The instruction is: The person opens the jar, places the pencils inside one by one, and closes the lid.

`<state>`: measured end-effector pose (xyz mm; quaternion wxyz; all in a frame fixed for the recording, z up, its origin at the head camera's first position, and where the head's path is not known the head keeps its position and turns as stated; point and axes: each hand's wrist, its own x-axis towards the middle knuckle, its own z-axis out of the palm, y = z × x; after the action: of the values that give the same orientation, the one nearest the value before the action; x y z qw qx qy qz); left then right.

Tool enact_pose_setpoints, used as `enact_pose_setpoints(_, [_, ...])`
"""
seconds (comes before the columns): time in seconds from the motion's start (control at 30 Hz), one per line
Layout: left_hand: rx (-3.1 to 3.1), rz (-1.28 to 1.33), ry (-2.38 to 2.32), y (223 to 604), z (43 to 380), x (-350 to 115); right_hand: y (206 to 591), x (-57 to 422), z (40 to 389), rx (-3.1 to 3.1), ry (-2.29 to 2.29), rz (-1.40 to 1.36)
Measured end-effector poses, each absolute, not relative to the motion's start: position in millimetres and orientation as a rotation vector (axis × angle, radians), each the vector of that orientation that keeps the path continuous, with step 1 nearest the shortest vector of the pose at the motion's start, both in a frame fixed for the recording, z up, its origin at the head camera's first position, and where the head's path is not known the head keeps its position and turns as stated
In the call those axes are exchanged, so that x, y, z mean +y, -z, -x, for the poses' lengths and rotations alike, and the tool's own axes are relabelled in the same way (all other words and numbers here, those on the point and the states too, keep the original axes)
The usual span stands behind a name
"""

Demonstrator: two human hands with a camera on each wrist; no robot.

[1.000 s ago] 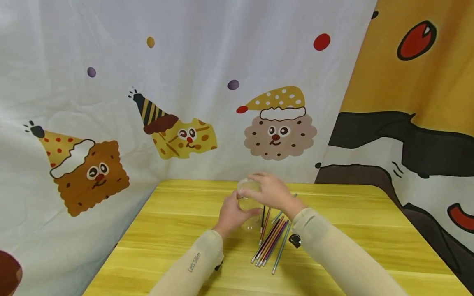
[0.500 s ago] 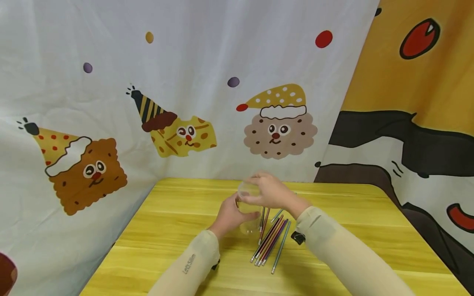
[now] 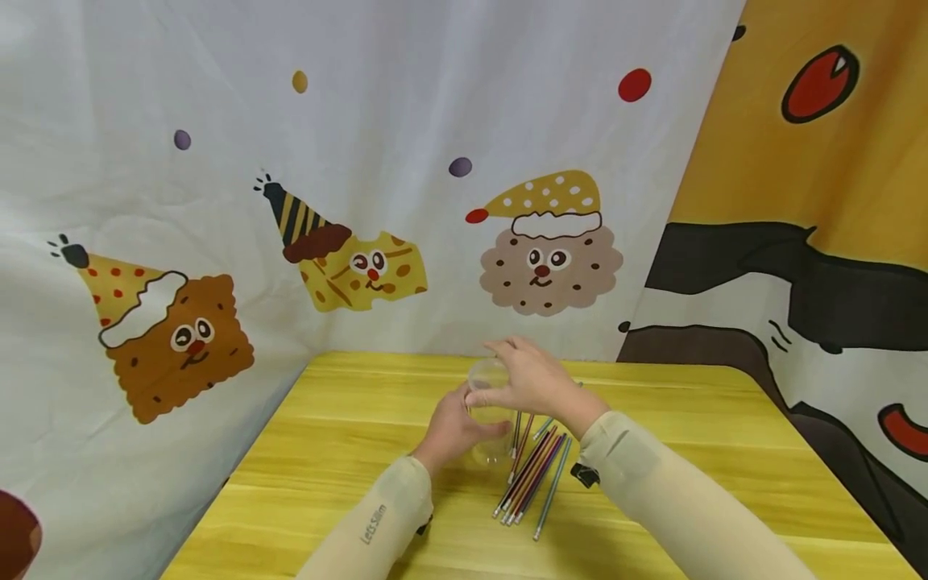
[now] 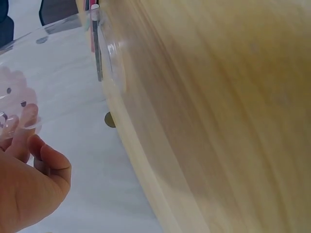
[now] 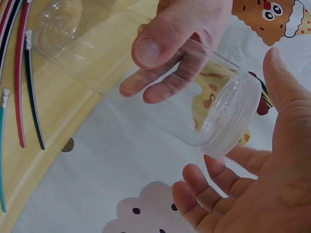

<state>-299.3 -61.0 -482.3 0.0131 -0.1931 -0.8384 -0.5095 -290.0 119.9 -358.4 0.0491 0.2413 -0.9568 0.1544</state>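
Note:
A tall clear plastic jar (image 3: 495,453) stands on the table, with a frosted translucent lid (image 5: 238,114) on its top. My left hand (image 3: 451,427) grips the jar's body, its thumb and fingers curled around the side. Around the lid, my right hand (image 3: 536,383) is spread. In the right wrist view its thumb stands apart from the lid, while a finger lies close under the lid's edge; whether that finger touches cannot be told. Right of the jar lies a loose bunch of slim pencils (image 3: 532,475) with eraser ends, in black, red, purple and teal.
The yellow wood-grain table (image 3: 348,403) carries the jar and pencils. A white curtain (image 3: 406,121) with cartoon biscuits hangs behind its far edge. A small black object (image 3: 584,474) shows beneath the right sleeve.
My right thumb has shifted nearer to me along the lid, and the fingers have spread so more of the lid shows. The left hand keeps its hold on the jar. The pencils lie still.

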Motion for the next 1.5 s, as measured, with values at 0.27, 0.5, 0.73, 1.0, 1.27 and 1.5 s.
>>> enact_pose_setpoints(0.27, [-2.624,0.585,1.608,482.8,298.6,-59.8,366.3,122.8,291.7,-2.919,-0.624,-0.679])
enact_pose_setpoints(0.5, [-2.657,0.524,1.594,482.5,297.6,-58.5,367.1,133.6,298.7,-2.897,-1.011,-0.936])
enact_pose_setpoints(0.73, [-2.654,0.554,1.602,483.7,298.3,-59.6,370.4,134.7,295.7,-2.94,-0.885,-0.833])
enact_pose_setpoints(1.0, [-2.648,0.596,1.588,483.9,299.4,-59.7,373.5,134.8,295.8,-2.906,-0.818,-0.713])
enact_pose_setpoints(1.27, [-2.633,0.563,1.618,484.2,298.4,-58.4,373.6,135.4,297.1,-2.814,-0.908,-0.759])
enact_pose_setpoints(1.5, [-2.65,0.506,1.604,484.9,298.0,-57.5,366.6,148.5,300.7,-2.74,-1.036,-0.721])
